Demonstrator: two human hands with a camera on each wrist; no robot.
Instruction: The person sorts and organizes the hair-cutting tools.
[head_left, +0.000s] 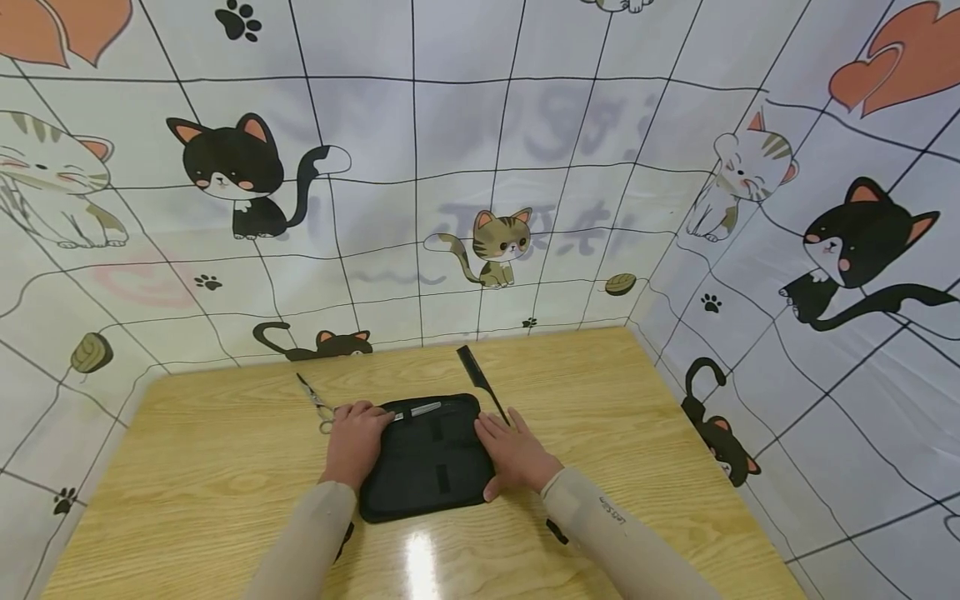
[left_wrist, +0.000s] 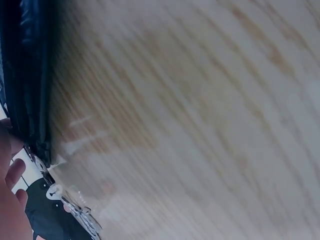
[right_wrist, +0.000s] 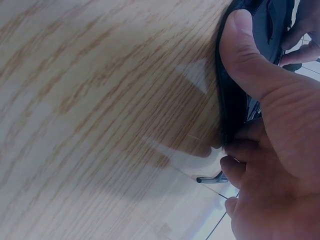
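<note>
A black case [head_left: 408,479] is held inner side up on a wood-grain table [head_left: 217,475], about midway between its left and right edges and nearer the far edge than the sleeves that reach in. The grip of the left hand [head_left: 356,442] is clamped on the case's left edge, close to its far corner; the grip of the right hand [head_left: 517,457] is clamped on the right edge — its thumb [right_wrist: 245,50] laid on top, as shown in the right wrist view. Along the far side of the case, a silver tool [head_left: 422,411] is secured beneath a strap, its exact kind too small to be told. A pair of scissors [head_left: 311,391] is seen outside, just beside the left hand, with its tips pointed toward the table's far edge. A black tail comb [head_left: 472,367] is laid near that same edge, its thin handle directed toward the right hand; whether they are touching cannot be made out. The work is judged to be partway along: one tool is seated, but the scissors and comb are outside — and the case is not yet closed.
</note>
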